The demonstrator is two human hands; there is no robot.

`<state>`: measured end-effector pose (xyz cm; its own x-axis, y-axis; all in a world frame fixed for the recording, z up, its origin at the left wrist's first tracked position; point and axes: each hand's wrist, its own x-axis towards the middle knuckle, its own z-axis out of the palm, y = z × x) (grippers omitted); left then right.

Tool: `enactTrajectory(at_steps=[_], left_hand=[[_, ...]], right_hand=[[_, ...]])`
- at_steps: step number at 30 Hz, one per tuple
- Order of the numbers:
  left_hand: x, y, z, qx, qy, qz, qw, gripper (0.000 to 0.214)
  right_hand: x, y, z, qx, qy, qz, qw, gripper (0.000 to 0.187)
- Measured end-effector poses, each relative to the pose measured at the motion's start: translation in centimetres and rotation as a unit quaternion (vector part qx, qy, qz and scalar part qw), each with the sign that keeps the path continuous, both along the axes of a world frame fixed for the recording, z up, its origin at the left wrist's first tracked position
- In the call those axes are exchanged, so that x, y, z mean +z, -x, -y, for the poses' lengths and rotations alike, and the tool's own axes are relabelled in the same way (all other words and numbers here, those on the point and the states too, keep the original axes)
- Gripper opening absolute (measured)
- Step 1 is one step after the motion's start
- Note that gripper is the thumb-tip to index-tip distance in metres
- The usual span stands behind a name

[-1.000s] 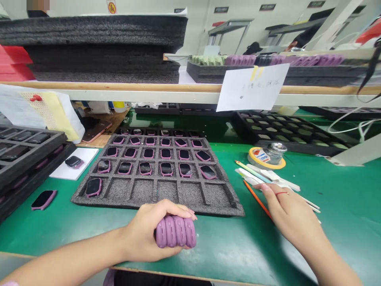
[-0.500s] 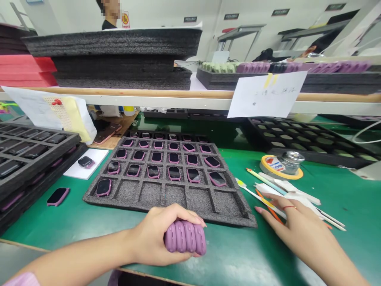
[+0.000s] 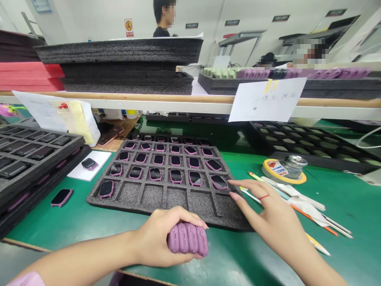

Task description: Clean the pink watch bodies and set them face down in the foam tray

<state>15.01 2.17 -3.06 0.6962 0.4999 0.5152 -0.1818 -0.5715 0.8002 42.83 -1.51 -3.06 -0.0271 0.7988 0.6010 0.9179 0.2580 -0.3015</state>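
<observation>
Head view: the left hand [image 3: 159, 238] clenches ribbed purple pieces [image 3: 187, 238] together in its palm, while the open right hand [image 3: 268, 210] lies just beside a watch [image 3: 219, 182] in a foam tray [image 3: 154, 202], whose slots keep the watches apart.

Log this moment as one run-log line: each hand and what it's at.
Left hand: grips purple ribbed silicone pieces | Right hand: fingertips beside purple-framed smartwatch | Location: black foam tray

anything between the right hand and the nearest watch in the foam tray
Nothing loose: the right hand has its index fingertip just beside the purple-framed smartwatch. Only the low compartment wall of the black foam tray seems to lie between them.
</observation>
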Motion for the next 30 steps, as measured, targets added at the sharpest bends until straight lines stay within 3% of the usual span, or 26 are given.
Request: enactTrajectory(at_steps=[8,12,18,30], left_hand=[[-0.2,0.0,-0.1,0.02,0.015,-0.026,0.999,0.045],[-0.5,0.1,-0.2,0.02,0.018,-0.027,0.999,0.049],[-0.8,0.1,-0.1,0.007,0.024,-0.028,0.999,0.049],[-0.6,0.3,-0.2,0.036,0.029,-0.034,0.998,0.046]], right_hand=[[4.4,5.9,-3.8,0.109,-0.036,-0.089,0.989,0.018],[3.1,6.8,-5.1,0.116,-0.011,-0.174,0.978,0.014],[0.1,6.6,-4.9,0.126,0.035,-0.189,0.973,0.015],[-0.2,7.5,-4.4,0.144,0.073,-0.233,0.959,0.018]])
